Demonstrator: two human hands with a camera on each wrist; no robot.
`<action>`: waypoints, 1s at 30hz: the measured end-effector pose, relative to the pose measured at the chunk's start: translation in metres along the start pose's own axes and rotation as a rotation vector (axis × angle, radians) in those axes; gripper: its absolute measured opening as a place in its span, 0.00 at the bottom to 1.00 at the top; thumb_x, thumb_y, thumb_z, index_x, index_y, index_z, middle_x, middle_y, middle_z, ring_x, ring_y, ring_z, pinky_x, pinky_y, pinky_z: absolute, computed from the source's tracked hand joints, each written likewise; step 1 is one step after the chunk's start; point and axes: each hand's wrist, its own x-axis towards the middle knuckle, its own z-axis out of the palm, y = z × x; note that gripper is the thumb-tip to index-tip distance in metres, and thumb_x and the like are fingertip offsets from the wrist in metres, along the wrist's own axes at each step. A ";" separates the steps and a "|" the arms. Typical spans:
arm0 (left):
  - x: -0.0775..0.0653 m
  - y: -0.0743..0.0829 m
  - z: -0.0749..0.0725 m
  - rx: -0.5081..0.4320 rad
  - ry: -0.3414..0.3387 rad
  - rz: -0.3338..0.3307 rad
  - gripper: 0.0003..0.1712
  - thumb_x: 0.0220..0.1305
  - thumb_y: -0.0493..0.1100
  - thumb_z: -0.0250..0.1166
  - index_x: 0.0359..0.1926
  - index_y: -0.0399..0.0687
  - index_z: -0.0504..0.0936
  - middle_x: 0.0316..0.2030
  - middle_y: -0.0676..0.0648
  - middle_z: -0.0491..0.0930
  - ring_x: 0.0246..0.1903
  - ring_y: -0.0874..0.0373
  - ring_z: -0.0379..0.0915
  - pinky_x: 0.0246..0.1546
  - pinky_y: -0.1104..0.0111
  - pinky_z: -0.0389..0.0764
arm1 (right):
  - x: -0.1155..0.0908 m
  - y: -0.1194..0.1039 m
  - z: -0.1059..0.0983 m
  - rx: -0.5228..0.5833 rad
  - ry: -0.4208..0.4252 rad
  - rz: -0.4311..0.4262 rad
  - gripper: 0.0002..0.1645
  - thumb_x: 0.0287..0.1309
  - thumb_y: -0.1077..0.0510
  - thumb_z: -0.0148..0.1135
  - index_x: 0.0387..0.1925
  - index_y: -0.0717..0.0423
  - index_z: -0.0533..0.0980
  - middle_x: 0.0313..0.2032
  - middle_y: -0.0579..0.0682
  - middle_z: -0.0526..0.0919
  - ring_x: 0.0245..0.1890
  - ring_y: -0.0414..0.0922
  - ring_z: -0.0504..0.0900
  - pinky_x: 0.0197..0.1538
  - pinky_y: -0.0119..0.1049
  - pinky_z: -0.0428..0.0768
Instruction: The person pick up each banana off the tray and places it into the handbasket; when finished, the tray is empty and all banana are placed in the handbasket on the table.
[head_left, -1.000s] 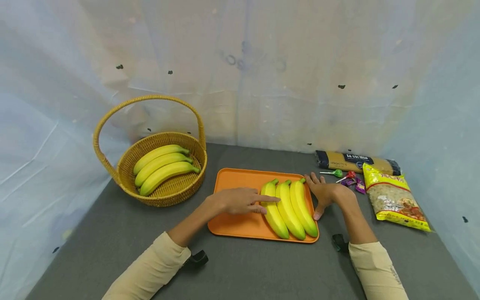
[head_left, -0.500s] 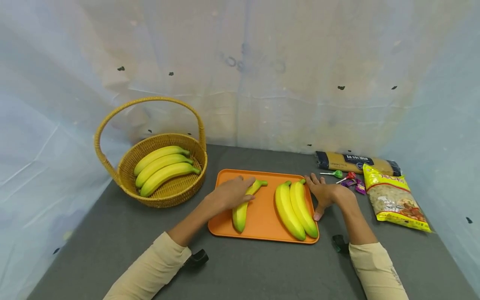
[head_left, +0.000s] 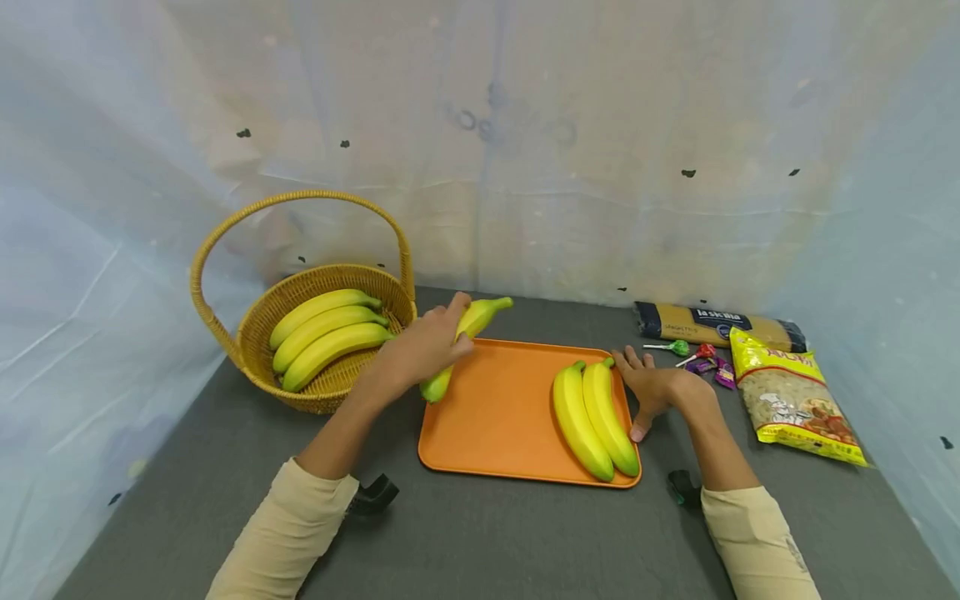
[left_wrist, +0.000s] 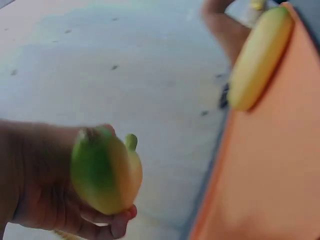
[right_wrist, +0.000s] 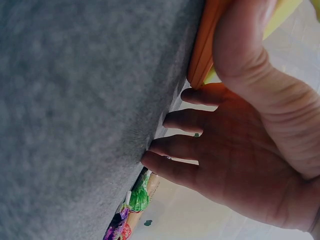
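My left hand [head_left: 420, 346] grips a yellow banana [head_left: 483, 315] with a green tip, above the left end of the orange tray [head_left: 491, 417]. In the left wrist view the fingers curl round the banana [left_wrist: 107, 172], its green end toward the camera. Two more bananas [head_left: 581, 425] lie side by side at the tray's right end. My right hand [head_left: 651, 387] rests at the tray's right edge, fingers spread; in the right wrist view the fingers [right_wrist: 185, 145] are straight and the thumb lies along the rim. Left of the tray, a wicker basket [head_left: 337, 400] holds three bananas [head_left: 330, 333].
Behind my right hand lie a pasta packet [head_left: 720, 325], a green lollipop [head_left: 677, 347], a red lollipop [head_left: 702, 352] and purple-wrapped sweets [head_left: 723, 372]. A yellow bag [head_left: 795, 400] lies farther right. The basket's tall handle [head_left: 300, 197] arches upward. Pale sheeting [head_left: 570, 167] encloses the grey table.
My left hand took hold of the leftmost banana on the tray, then moved it left and up toward the basket. The right hand has stayed at the tray's edge.
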 end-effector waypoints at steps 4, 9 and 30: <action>-0.009 -0.011 -0.023 0.053 0.014 -0.020 0.32 0.79 0.49 0.58 0.74 0.40 0.59 0.31 0.43 0.75 0.23 0.54 0.69 0.24 0.68 0.69 | -0.002 -0.001 -0.002 -0.003 -0.001 0.005 0.95 0.32 0.32 0.84 0.84 0.58 0.29 0.81 0.71 0.24 0.80 0.74 0.26 0.73 0.82 0.41; -0.021 -0.025 -0.046 0.111 0.076 -0.013 0.33 0.72 0.55 0.68 0.66 0.38 0.72 0.30 0.46 0.77 0.27 0.56 0.70 0.30 0.67 0.71 | -0.006 -0.003 -0.003 -0.014 0.005 0.013 0.95 0.32 0.34 0.85 0.84 0.59 0.29 0.81 0.72 0.25 0.80 0.74 0.27 0.73 0.82 0.41; -0.052 -0.123 -0.091 0.201 0.331 -0.258 0.32 0.62 0.26 0.68 0.67 0.30 0.72 0.61 0.25 0.73 0.56 0.26 0.72 0.51 0.40 0.79 | -0.017 -0.019 -0.006 -0.028 -0.008 0.022 0.91 0.37 0.40 0.85 0.82 0.66 0.31 0.80 0.74 0.26 0.80 0.75 0.29 0.74 0.80 0.46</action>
